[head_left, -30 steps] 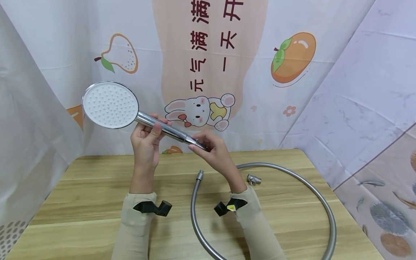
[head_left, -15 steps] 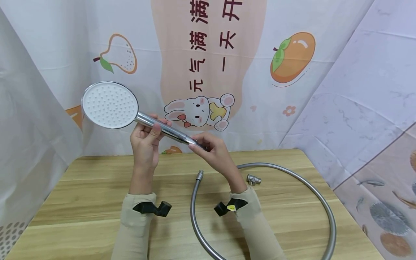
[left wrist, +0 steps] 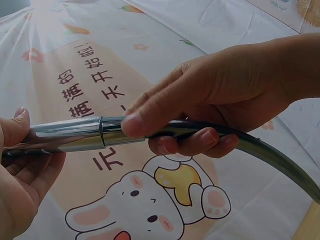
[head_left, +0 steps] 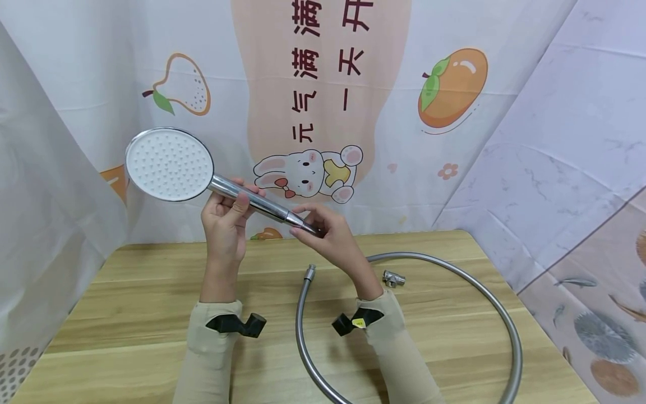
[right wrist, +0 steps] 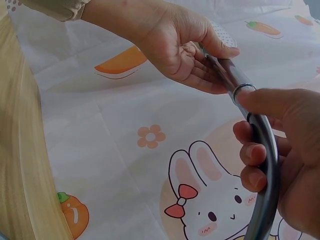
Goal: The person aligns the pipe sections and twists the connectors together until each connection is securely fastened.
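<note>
A chrome hand shower [head_left: 169, 164] with a round white spray face is raised above the table, its face turned toward the head camera. My left hand [head_left: 221, 224] grips the middle of its handle, thumb on top. At the handle's lower end, my right hand [head_left: 330, 235] pinches the collar [left wrist: 112, 132] between thumb and fingers, where the grey shower hose [right wrist: 270, 170] joins on. From there the hose curves through the right hand's curled fingers, as the left wrist view shows. The hose's other end [head_left: 310, 273], with a metal fitting, lies on the table.
Right of centre on the wooden table [head_left: 126, 314] lies a small chrome T-shaped fitting [head_left: 393, 279]. The hose loops widely round it [head_left: 504, 320] and runs off the near edge of view. A printed curtain [head_left: 393, 207] hangs behind the table.
The fingers of my right hand have shifted slightly at the collar. My left hand and the hand shower stay almost where they were.
</note>
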{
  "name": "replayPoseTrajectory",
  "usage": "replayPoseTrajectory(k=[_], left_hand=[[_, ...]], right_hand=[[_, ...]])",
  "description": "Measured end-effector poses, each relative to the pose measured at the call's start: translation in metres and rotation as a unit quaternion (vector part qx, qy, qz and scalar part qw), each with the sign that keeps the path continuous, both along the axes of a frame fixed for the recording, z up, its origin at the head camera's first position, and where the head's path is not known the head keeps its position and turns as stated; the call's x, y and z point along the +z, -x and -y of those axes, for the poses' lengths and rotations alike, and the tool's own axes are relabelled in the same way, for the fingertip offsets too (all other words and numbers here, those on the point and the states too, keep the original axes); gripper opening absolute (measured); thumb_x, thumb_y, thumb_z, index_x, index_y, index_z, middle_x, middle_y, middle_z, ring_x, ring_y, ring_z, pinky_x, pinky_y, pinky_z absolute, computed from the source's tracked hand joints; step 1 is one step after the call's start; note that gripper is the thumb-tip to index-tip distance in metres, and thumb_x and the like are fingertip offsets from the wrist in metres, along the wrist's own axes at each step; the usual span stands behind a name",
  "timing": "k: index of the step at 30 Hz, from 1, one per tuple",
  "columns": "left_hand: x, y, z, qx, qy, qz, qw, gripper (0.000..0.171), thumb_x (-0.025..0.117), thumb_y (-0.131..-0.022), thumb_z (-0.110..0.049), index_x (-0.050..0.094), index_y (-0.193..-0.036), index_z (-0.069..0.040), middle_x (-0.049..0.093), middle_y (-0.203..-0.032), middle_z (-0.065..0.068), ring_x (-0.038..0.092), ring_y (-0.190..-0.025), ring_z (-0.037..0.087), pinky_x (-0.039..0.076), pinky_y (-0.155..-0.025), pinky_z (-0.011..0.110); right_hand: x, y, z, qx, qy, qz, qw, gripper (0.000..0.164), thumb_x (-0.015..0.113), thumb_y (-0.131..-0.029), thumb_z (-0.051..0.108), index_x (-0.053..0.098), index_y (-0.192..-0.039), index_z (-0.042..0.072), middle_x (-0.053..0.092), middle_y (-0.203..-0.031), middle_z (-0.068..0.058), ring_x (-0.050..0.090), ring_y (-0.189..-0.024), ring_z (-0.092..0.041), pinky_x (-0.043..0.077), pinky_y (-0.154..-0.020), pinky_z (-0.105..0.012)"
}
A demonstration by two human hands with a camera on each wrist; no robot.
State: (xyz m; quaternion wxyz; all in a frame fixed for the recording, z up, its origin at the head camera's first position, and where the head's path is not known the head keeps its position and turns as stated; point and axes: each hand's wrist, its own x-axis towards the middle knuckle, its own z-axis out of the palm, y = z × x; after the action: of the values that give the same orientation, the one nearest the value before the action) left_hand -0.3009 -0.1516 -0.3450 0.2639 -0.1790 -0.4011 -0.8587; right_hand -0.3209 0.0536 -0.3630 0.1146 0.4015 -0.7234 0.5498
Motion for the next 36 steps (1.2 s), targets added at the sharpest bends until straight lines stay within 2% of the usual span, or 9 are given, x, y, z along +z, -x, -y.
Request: replayPoseTrajectory(k=[6, 19, 24, 36], left_hand=[[0.0, 0.0002, -0.0004, 0.003, 0.004, 0.001, 1.0, 0.023, 0.069, -0.093, -0.004, 0.059, -0.113, 0.001, 0.075, -0.093, 0.011, 0.077, -0.087, 0.023, 0.063, -0.086, 0.033], [-0.0002, -0.0003, -0.0007, 0.001, -0.003, 0.004, 1.0, 0.024, 0.069, -0.093, -0.004, 0.059, -0.114, 0.002, 0.075, -0.093, 0.012, 0.076, -0.087, 0.024, 0.063, -0.086, 0.033], [-0.0002, 0.0, -0.0003, 0.001, -0.003, 0.005, 1.0, 0.023, 0.069, -0.093, -0.003, 0.059, -0.114, 0.002, 0.075, -0.093, 0.012, 0.077, -0.087, 0.023, 0.063, -0.086, 0.033], [0.0, 0.0, -0.0005, -0.001, -0.004, 0.01, 0.9999, 0.026, 0.072, -0.092, -0.005, 0.059, -0.113, 0.002, 0.075, -0.092, 0.011, 0.077, -0.085, 0.023, 0.063, -0.085, 0.032]], right_hand=[[-0.0007, -0.0004, 0.0002, -0.012, 0.001, -0.001, 1.0, 0.029, 0.074, -0.092, 0.005, 0.061, -0.118, 0.006, 0.06, -0.074, -0.008, 0.047, -0.059, -0.012, 0.039, -0.052, -0.022], [-0.0008, -0.0016, -0.0005, -0.026, 0.001, -0.002, 1.0, 0.026, 0.074, -0.093, 0.004, 0.066, -0.118, 0.004, 0.062, -0.078, -0.011, 0.049, -0.063, -0.012, 0.043, -0.056, -0.02], [-0.0001, -0.0013, -0.0006, -0.024, -0.001, -0.001, 1.0, 0.025, 0.073, -0.093, 0.004, 0.068, -0.118, 0.003, 0.064, -0.084, -0.011, 0.048, -0.063, -0.011, 0.042, -0.055, -0.02], [0.0007, -0.0011, -0.0004, -0.01, -0.002, 0.009, 1.0, 0.018, 0.068, -0.097, 0.005, 0.071, -0.114, 0.002, 0.061, -0.077, -0.007, 0.044, -0.06, -0.009, 0.037, -0.052, -0.021]])
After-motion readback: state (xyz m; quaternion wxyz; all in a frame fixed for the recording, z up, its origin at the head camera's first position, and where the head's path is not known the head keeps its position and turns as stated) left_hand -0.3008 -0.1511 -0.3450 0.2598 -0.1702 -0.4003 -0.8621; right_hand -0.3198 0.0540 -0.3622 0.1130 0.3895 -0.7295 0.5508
